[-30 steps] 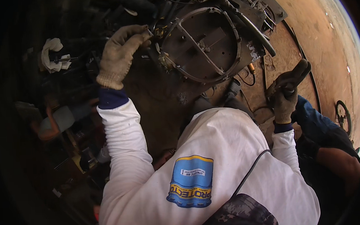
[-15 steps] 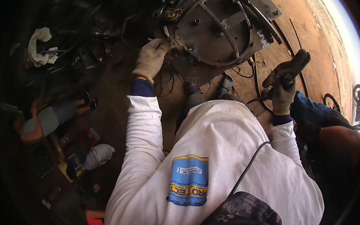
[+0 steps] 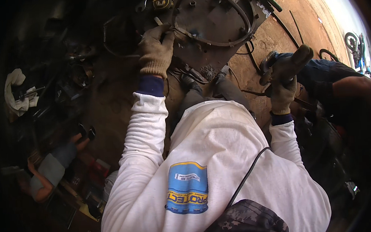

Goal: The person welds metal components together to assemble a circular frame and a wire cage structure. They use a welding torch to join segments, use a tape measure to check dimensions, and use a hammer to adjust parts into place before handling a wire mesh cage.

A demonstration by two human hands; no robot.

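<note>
— Both gloved hands had shifted since half a second earlier: the left hand (image 3: 156, 50) sat lower and nearer the body, and the round metal frame (image 3: 214, 18) had slid up toward the picture's top edge.

— What could have gone wrong?

— Judging by the loose cables (image 3: 249, 60) on the dirt floor (image 3: 273, 35), a snag could have jerked the tool.

— And the hands?

— Left fingers were curled on the frame's near rim. The right hand (image 3: 283, 92) was closed around a dark power tool (image 3: 285, 64), raised well clear of the frame, beside another person's arm (image 3: 347, 88).
</note>
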